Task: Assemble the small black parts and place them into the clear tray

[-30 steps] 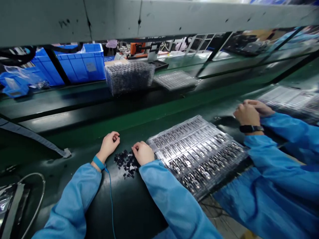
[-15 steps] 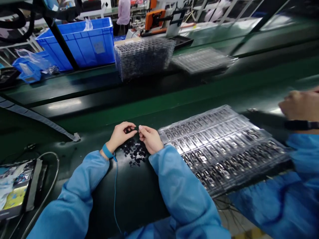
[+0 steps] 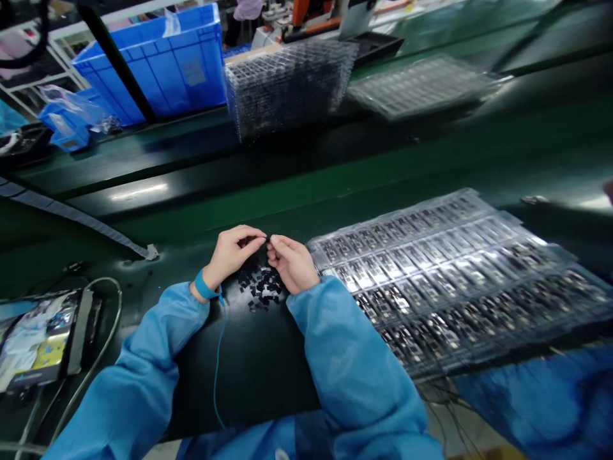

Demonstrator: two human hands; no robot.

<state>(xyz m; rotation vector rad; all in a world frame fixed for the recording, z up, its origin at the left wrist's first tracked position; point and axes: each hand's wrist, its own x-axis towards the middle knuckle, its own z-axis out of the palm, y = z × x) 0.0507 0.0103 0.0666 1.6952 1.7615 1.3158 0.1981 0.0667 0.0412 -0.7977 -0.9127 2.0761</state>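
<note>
My left hand (image 3: 232,252) and my right hand (image 3: 290,262) meet fingertip to fingertip over a small pile of tiny black parts (image 3: 261,286) on the dark green bench. Both pinch one small black part (image 3: 267,239) between them. A blue wrist strap (image 3: 205,286) with a thin cord sits on my left wrist. Just right of my right hand lies a clear plastic tray (image 3: 454,268) with rows of small dark components.
A stack of clear trays (image 3: 287,86) and a flat tray (image 3: 421,83) stand across the green belt. Blue crates (image 3: 163,64) are at the back left. A printed foil bag (image 3: 41,342) lies front left. A co-worker's blue sleeve (image 3: 541,396) fills the lower right.
My hands moved from resting apart beside the pile to pinching one part together. The view tilted down, and the co-worker's hands slid out of view at right.
</note>
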